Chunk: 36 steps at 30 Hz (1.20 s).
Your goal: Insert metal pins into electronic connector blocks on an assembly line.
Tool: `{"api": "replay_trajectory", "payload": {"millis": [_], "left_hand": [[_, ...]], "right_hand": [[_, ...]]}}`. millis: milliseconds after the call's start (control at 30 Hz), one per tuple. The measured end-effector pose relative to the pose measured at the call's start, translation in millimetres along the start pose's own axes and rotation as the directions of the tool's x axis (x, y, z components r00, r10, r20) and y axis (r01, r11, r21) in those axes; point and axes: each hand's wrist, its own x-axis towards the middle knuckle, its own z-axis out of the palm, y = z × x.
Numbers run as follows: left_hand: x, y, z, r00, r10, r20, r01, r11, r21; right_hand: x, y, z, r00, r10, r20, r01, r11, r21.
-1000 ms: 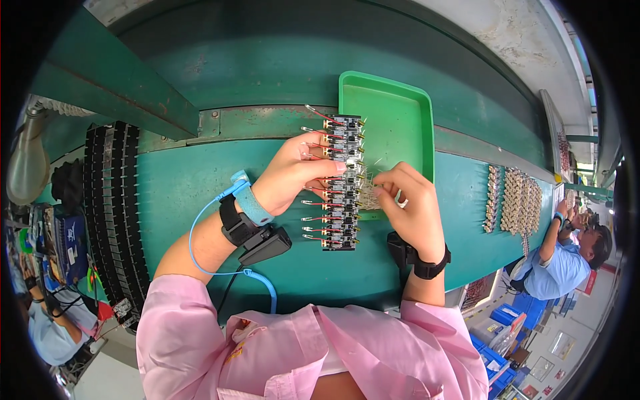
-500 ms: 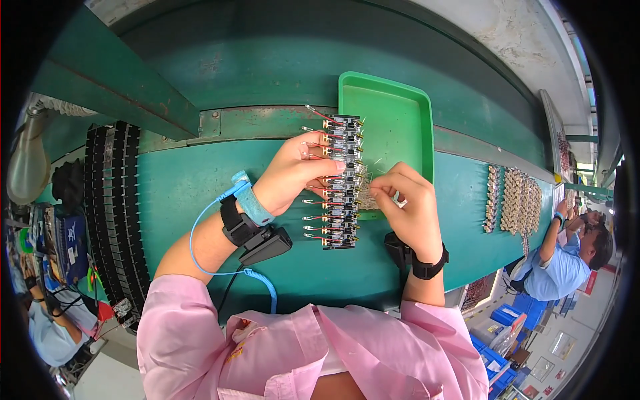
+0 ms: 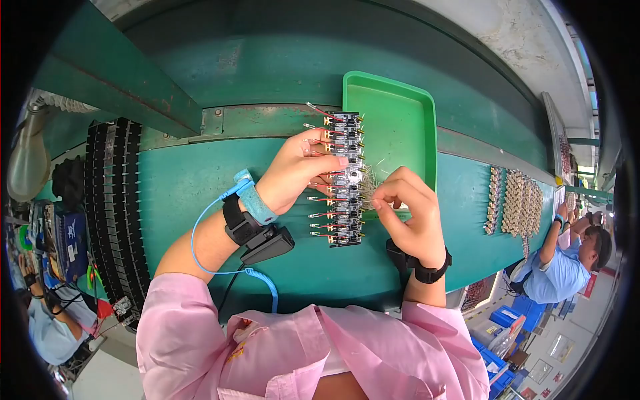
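Observation:
My left hand [image 3: 299, 172] grips a long strip of black circuit boards [image 3: 345, 213], thumb on top and fingers under its left edge. Short red wires with clear tips stick out from the strip's left side, and thin metal leads from its right. Just right of the strip, my right hand [image 3: 412, 210] is closed, thumb and index finger pinched together; whatever is between them is too small to make out. Beneath lies a green tray [image 3: 432, 127], with a pile of thin, pale, pin-like pieces [image 3: 371, 187] between the strip and my right hand.
Black slotted racks [image 3: 117, 220] line the bench's left side. Rows of small beige parts [image 3: 522, 203] lie on the right of the green bench [image 3: 293, 287]. A blue coiled cord [image 3: 263, 280] runs from my left wristband. A person in blue [image 3: 563, 267] sits far right.
My right hand has shifted slightly down and right, away from the strip. The strip has tilted a little in my left hand, and the tray sits slightly further right.

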Motion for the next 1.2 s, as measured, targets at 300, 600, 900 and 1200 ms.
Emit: {"api": "replay_trajectory", "payload": {"millis": [300, 600, 900, 1200], "left_hand": [[-1.6, 1.4, -0.1, 1.0, -0.01, -0.002, 0.01, 1.0, -0.014], [-0.8, 0.0, -0.8, 1.0, 0.006, 0.007, -0.006, 1.0, -0.023], [0.8, -2.6, -1.9, 1.0, 0.003, 0.003, -0.002, 1.0, -0.015], [1.0, -3.6, -2.0, 1.0, 0.0, -0.004, 0.0, 1.0, -0.022]], "right_hand": [[0.4, -0.6, 1.5, 0.999, -0.044, 0.02, 0.045, 0.997, -0.063], [1.0, -0.6, 2.4, 0.998, -0.061, 0.012, 0.061, 0.994, -0.091], [1.0, -5.3, 2.1, 0.997, -0.072, 0.011, 0.073, 0.989, -0.132], [1.7, -7.0, 4.4, 0.992, -0.127, 0.012, 0.127, 0.974, -0.19]]}}
